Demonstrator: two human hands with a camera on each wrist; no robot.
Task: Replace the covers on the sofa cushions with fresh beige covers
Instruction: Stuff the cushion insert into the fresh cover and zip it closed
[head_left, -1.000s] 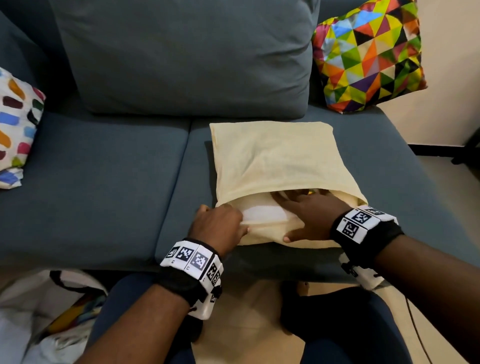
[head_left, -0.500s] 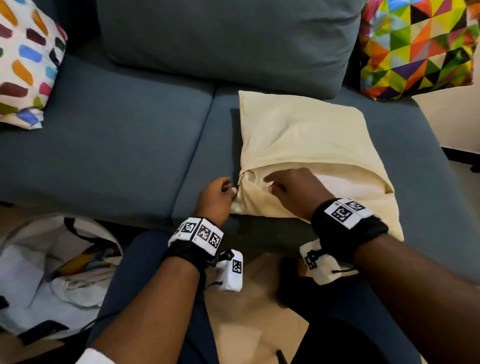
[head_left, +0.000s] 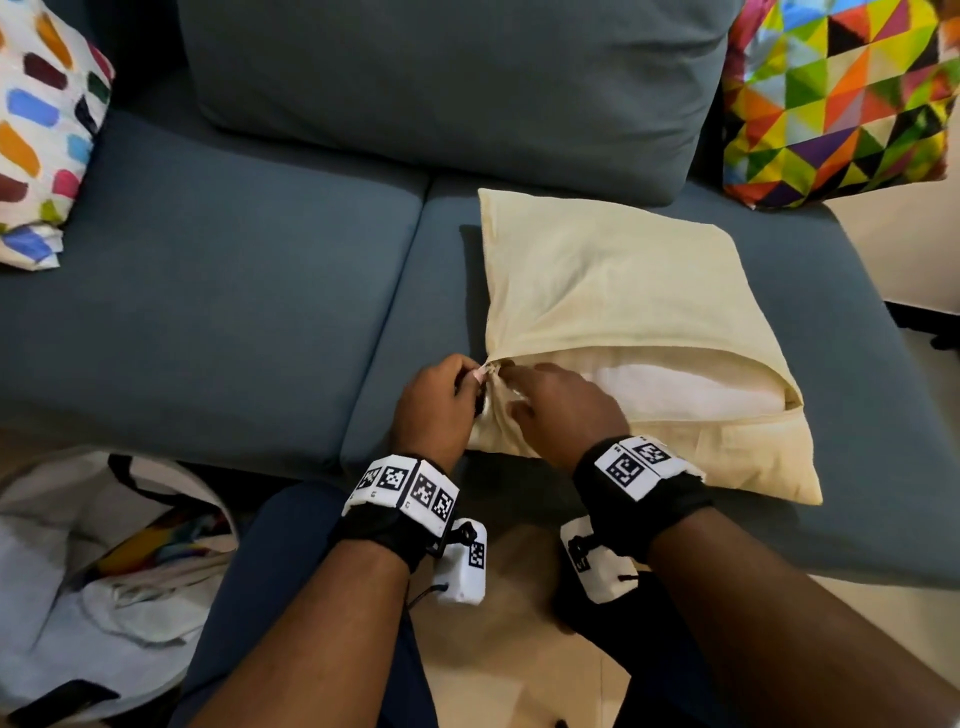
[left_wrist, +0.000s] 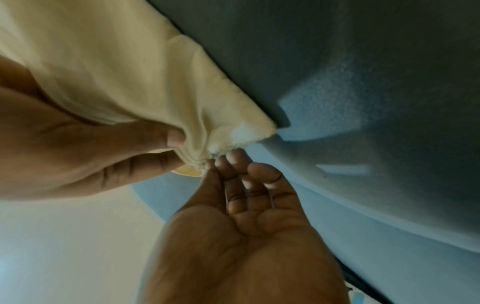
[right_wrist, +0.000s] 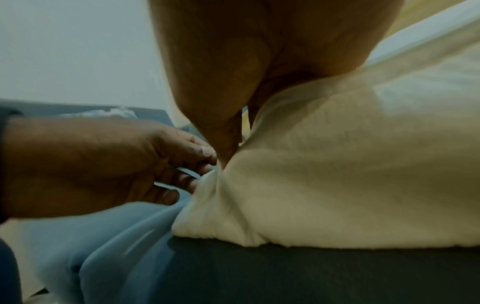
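Note:
A cushion in a beige cover (head_left: 613, 280) lies flat on the right seat of the blue-grey sofa (head_left: 208, 312). The cover's near side gapes open, and the white inner cushion (head_left: 670, 387) shows through the gap. Both hands meet at the left end of that opening. My left hand (head_left: 467, 379) pinches the cover's corner seam (left_wrist: 223, 148) with its fingertips. My right hand (head_left: 511, 387) pinches a fold of the beige fabric (left_wrist: 197, 131) right beside it, thumb pressed into the cloth. In the right wrist view the cover (right_wrist: 337, 174) bunches up under my palm.
A grey back cushion (head_left: 452, 78) leans behind the beige one. A triangle-patterned cushion (head_left: 841, 93) stands at the back right and a spotted cushion (head_left: 47, 124) at the far left. A white bag (head_left: 104, 561) with fabric in it sits on the floor at the left.
My right hand came out of the cover's opening and slid left to its end. My left hand shifted to the same corner and now pinches it.

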